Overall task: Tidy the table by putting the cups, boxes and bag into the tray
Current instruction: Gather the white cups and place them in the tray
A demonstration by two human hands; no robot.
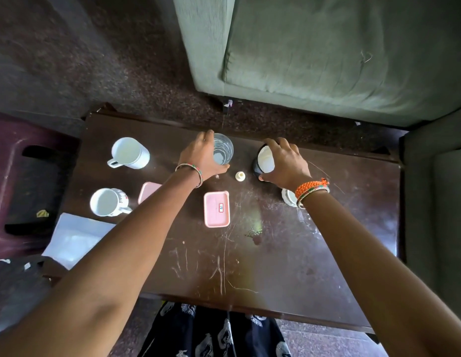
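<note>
Head view: your left hand (202,155) is gripping the clear drinking glass (223,152) at the far desk (288,266) edge, your right hand (284,162) is clasping the dark white-lined cup (263,161) beside it. Lifting both together is risking a slip, and no tray is showing.

Your dark brown wooden table (288,266) is glossy but badly scratched. On it you have a clear, shiny drinking glass (223,152), two glazed white ceramic mugs (130,153), smooth matt pink plastic boxes (216,209) and a translucent white plastic bag (77,238); behind lies coarse grey-green sofa cloth (340,60).
</note>
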